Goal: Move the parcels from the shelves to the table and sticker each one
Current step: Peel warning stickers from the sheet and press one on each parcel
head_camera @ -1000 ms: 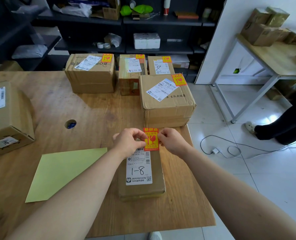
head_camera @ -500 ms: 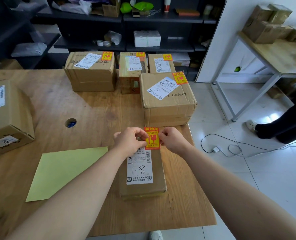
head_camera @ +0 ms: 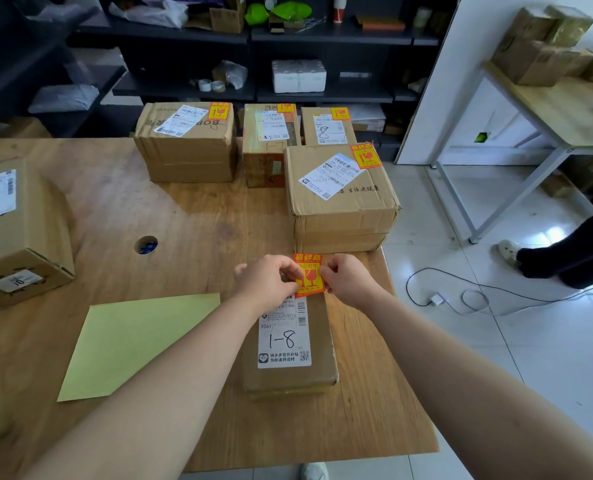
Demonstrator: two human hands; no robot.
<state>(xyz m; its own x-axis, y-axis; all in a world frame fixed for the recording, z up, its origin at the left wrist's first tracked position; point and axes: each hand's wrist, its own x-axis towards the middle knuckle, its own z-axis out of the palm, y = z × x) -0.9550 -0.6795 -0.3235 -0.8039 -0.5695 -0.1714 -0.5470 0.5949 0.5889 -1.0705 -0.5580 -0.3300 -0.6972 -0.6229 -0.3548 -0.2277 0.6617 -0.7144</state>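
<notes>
Pinched at both side edges by left hand (head_camera: 265, 280) and right hand (head_camera: 348, 278): fragile sticker (head_camera: 308, 276), thin, floppy, over flat parcel (head_camera: 289, 344) below.

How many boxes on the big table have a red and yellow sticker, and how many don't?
Boxes with a sticker already on: 4
Box getting its sticker now: 1
Box with no sticker showing: 1
Total boxes: 6
</notes>
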